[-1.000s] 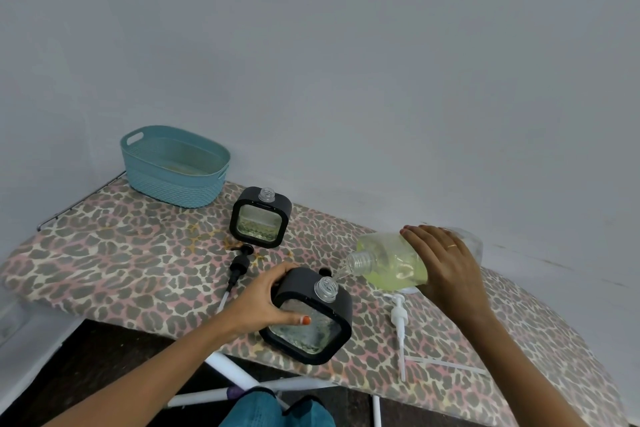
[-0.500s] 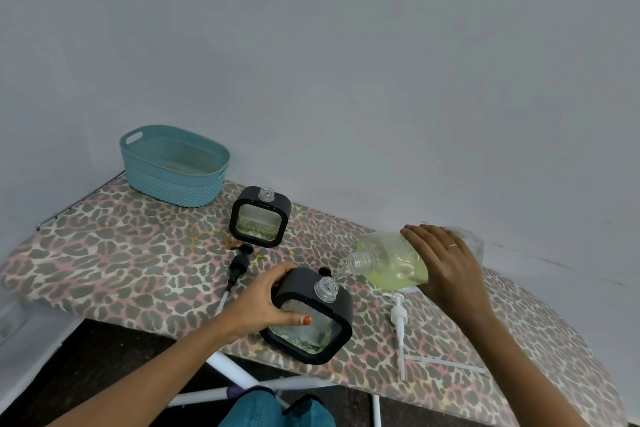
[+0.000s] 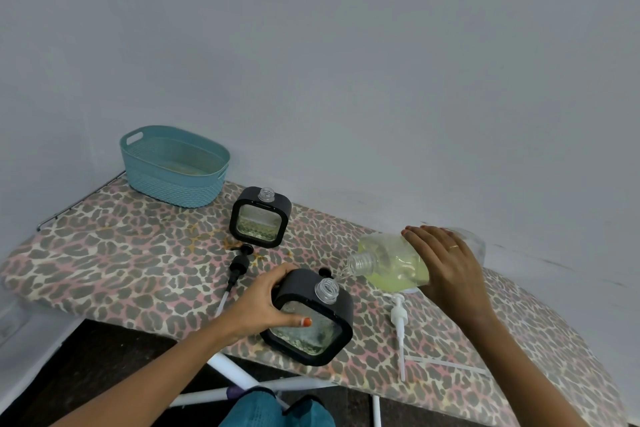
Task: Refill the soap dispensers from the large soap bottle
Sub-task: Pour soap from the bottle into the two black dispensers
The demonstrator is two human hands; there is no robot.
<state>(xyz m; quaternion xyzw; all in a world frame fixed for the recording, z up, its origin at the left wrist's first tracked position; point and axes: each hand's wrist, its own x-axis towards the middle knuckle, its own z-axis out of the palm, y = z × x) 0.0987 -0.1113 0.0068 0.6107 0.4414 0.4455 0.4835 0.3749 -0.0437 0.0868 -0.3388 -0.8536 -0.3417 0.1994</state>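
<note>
My left hand (image 3: 265,302) grips the near soap dispenser (image 3: 313,319), a black square frame with a clear window and an open clear threaded neck. My right hand (image 3: 446,267) holds the large soap bottle (image 3: 391,263) tipped on its side, yellow-green soap inside, its open mouth pointing at the dispenser's neck. A thin clear stream runs from the mouth toward the neck. A second black dispenser (image 3: 260,220) stands upright farther back, neck open, a little soap at its bottom.
Everything rests on a leopard-print ironing board (image 3: 114,253) against a grey wall. A teal basket (image 3: 175,166) sits at the back left. A black pump (image 3: 239,265) lies left of my left hand, a white pump (image 3: 398,319) lies near the front edge at right.
Almost nothing has moved; both hands hold the same pose with the bottle tipped at the near dispenser's neck.
</note>
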